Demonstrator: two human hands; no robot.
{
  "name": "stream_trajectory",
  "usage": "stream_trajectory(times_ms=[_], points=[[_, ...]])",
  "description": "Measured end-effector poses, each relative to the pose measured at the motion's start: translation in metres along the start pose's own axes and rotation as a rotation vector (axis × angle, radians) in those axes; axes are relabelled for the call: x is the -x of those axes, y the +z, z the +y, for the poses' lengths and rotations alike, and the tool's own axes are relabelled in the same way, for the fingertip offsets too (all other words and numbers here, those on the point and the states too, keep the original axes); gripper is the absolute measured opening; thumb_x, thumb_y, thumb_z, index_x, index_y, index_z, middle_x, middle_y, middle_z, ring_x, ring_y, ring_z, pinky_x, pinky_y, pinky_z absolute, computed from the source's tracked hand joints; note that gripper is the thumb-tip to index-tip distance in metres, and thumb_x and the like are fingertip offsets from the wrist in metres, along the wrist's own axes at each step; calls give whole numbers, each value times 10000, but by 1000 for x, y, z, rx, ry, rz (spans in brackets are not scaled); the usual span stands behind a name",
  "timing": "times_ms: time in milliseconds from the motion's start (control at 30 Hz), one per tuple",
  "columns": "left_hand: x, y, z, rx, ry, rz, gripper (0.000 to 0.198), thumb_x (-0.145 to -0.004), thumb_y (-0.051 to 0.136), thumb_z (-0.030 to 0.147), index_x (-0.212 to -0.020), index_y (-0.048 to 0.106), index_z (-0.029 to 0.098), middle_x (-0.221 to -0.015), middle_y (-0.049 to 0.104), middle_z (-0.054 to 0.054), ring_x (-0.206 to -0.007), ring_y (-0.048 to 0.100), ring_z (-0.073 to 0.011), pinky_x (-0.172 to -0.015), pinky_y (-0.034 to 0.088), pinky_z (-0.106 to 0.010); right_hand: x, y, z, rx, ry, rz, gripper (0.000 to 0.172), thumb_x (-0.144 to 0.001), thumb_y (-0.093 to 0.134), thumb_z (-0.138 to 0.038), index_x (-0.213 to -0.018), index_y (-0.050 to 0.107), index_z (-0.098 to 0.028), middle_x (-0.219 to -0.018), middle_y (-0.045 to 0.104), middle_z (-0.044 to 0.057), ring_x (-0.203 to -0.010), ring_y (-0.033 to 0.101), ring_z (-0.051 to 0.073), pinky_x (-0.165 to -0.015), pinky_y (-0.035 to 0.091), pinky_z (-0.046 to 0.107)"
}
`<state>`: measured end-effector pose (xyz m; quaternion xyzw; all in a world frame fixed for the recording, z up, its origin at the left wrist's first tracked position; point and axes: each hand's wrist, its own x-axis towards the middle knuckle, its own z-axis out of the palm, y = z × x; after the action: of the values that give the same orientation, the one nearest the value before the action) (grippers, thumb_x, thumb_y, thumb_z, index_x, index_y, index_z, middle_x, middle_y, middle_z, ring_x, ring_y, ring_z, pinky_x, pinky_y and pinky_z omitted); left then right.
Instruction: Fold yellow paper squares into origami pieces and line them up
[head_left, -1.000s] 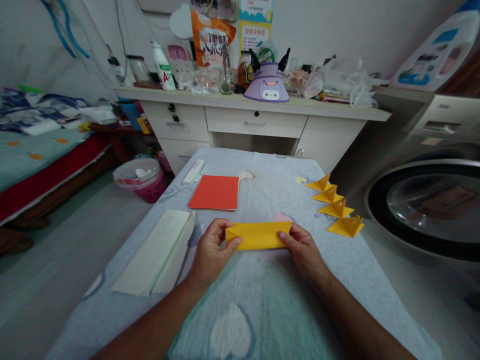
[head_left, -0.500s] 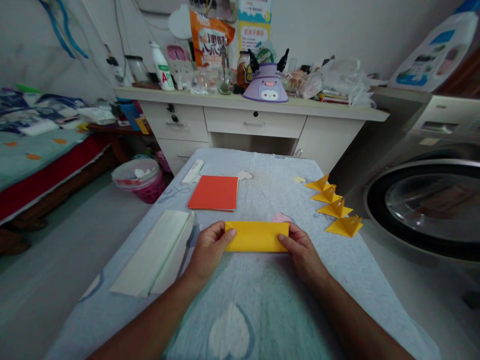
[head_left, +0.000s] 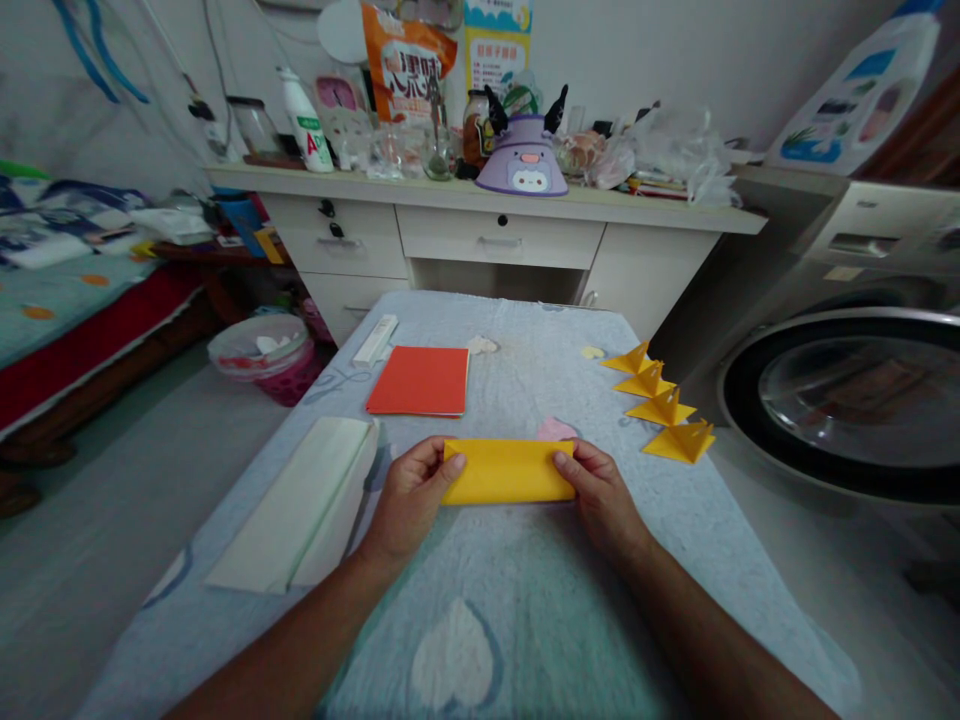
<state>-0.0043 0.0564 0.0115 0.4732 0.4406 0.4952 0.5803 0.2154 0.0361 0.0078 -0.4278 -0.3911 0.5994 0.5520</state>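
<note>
A yellow paper [head_left: 508,472], folded into a long rectangle, lies flat on the light blue cloth-covered table [head_left: 525,600] in front of me. My left hand [head_left: 409,495] pinches its left end, thumb on top. My right hand [head_left: 600,495] pinches its right end the same way. Both hands rest on the cloth.
An orange paper stack [head_left: 420,381] and a small white box [head_left: 375,339] lie farther back. A white folded sheet [head_left: 300,515] sits at the left. Several yellow folded pieces [head_left: 664,405] line the right edge. A cluttered desk [head_left: 487,225], a pink bin [head_left: 259,355] and a washing machine [head_left: 847,400] surround the table.
The yellow paper has been pressed flat from a partly raised fold into a plain rectangle. Both hands keep their hold on its ends.
</note>
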Motion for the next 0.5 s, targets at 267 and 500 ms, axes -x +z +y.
stream_trajectory(times_ms=[267,500], points=[[0,-3,-2,-31,-8,1,224,-765,680,383,-822,631,172,-728,610,16,-666,555,-130,-605,430,-209,-2,-4,5,-3,-6,39,202,-787,715,-410,-859,693,-223,-863,730,25,-865,665,238,-719,506,329],[1,-2,-1,-39,5,8,207,-771,679,364,-781,610,169,-700,566,25,-645,518,-115,-591,410,-199,-3,-3,1,-52,0,35,171,-746,754,-362,-757,644,-231,-739,676,-23,-653,599,160,-632,443,274]])
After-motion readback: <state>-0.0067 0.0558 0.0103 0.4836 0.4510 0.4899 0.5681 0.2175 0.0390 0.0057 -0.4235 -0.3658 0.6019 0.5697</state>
